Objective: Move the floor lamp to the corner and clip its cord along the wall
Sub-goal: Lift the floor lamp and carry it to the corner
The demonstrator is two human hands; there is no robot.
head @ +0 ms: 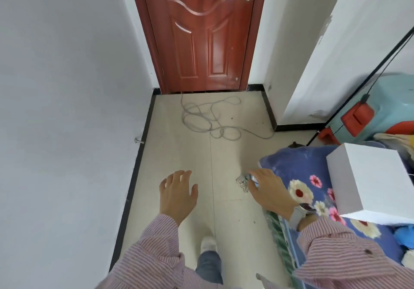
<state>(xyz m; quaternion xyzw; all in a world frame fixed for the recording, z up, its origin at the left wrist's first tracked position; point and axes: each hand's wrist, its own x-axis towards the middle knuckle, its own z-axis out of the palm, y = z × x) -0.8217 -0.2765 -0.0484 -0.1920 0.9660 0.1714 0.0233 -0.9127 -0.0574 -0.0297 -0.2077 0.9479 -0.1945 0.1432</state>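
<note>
A thin black lamp pole leans diagonally at the right, its foot near the wall corner behind the bed. A grey cord lies in loose loops on the tiled floor before the red door. My left hand hovers over the floor, fingers spread, holding nothing. My right hand, with a watch on the wrist, is closed around a small clear packet of clips beside the bed's corner.
A red door closes the far end of the narrow passage. White walls with black skirting run on both sides. A bed with a blue flowered cover, a white box and a teal and red plastic stool fill the right.
</note>
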